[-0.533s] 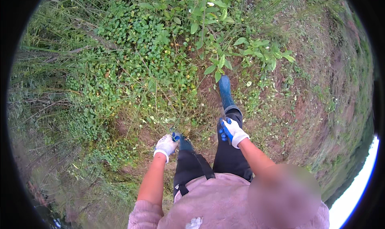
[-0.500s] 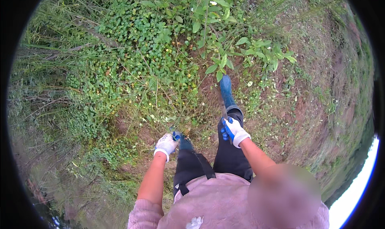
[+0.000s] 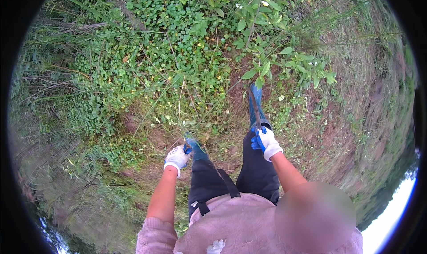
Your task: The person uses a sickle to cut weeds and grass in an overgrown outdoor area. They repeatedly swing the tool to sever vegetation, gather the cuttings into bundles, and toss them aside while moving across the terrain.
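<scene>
My right hand (image 3: 263,142), in a white glove with blue palm, is closed round a long, narrow dark blade tool (image 3: 255,104), which points forward over my right blue boot (image 3: 259,94). My left hand (image 3: 178,156), gloved alike, is closed beside my left blue boot (image 3: 198,151); what its fingers hold, if anything, is hidden. Low leafy ground cover (image 3: 173,62) with small yellow bits spreads in front of both hands, and a taller broad-leafed plant (image 3: 293,62) stands just beyond the right boot.
Long grass and dry stems (image 3: 58,76) crowd the left side. On the right is dry grass with patches of reddish soil (image 3: 342,120). A strip of sky shows at the lower right rim.
Both hands have moved a little forward, the left also leftward and the right rightward. More of the blade shows over the right boot. The plants have shifted rightward in the view.
</scene>
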Demonstrator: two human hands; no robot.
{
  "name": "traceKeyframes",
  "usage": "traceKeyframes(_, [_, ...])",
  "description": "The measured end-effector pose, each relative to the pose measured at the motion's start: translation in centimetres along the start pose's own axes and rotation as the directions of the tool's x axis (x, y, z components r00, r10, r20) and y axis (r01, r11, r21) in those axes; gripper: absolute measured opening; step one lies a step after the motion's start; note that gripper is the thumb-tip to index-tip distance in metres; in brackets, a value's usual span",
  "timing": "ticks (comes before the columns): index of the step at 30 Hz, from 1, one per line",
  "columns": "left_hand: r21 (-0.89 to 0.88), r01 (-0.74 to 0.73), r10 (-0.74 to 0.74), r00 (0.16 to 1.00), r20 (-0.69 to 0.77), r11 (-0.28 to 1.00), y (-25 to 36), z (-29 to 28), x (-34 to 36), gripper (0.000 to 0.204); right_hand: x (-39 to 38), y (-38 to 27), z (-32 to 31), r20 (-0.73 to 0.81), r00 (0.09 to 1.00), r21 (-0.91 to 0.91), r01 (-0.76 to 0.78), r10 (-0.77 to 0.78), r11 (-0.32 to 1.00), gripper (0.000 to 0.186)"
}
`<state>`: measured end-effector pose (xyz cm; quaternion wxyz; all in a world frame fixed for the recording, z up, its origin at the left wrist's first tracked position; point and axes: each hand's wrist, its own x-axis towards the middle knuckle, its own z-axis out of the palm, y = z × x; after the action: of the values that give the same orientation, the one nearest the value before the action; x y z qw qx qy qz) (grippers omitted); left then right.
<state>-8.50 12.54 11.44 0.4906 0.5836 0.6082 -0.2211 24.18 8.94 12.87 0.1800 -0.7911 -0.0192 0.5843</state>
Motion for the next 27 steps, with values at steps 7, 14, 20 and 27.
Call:
traceKeyframes(7, [0.174, 0.041, -0.062, 0.991, 0.115, 0.984, 0.3, 0.9, 0.6, 0.040, 1.7, -0.2, -0.4, 0.003, 1.000, -0.095, -0.008, 0.008, 0.995, 0.011])
traceKeyframes(14, [0.251, -0.251, 0.220, 0.964, 0.147, 0.935, 5.7, 3.9, 4.1, 0.047, 5.2, -0.8, -1.1, -0.003, 0.999, 0.188, -0.045, 0.046, 0.981, 0.011])
traceKeyframes(20, [0.281, -0.395, 0.321, 0.906, 0.275, 0.875, 13.0, 4.4, 8.2, 0.041, 7.8, -2.1, -0.6, 0.005, 1.000, 0.296, 0.003, -0.005, 0.955, 0.015])
traceKeyframes(27, [0.325, -0.425, 0.348, 0.898, 0.269, 0.845, 17.3, 4.2, 13.9, 0.039, 11.6, -3.1, -0.2, -0.018, 0.994, 0.332, 0.104, -0.104, 0.937, 0.020])
